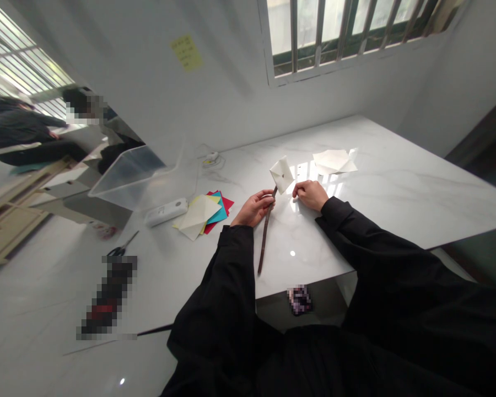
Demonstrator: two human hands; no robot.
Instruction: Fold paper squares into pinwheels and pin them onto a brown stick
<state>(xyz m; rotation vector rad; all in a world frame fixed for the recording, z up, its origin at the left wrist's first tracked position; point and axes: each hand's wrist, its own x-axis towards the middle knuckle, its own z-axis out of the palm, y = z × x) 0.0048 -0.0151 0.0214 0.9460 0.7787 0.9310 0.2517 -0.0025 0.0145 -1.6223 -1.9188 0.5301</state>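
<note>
My left hand is closed around the upper part of a thin dark brown stick, which slants down toward the table's front edge. At the stick's top is a small cream paper pinwheel with a dark dot at its centre. Just right of the pinwheel, and apart from it, my right hand is low over the tabletop. Its fingers are curled in, and whatever may be in them is hidden. Cream paper sheets lie beyond my right hand.
Left of my left hand lie coloured paper squares and a white power strip. A clear plastic bin, scissors and a blurred-out dark item are farther left. A yellow note hangs on the wall. Two people sit at far left.
</note>
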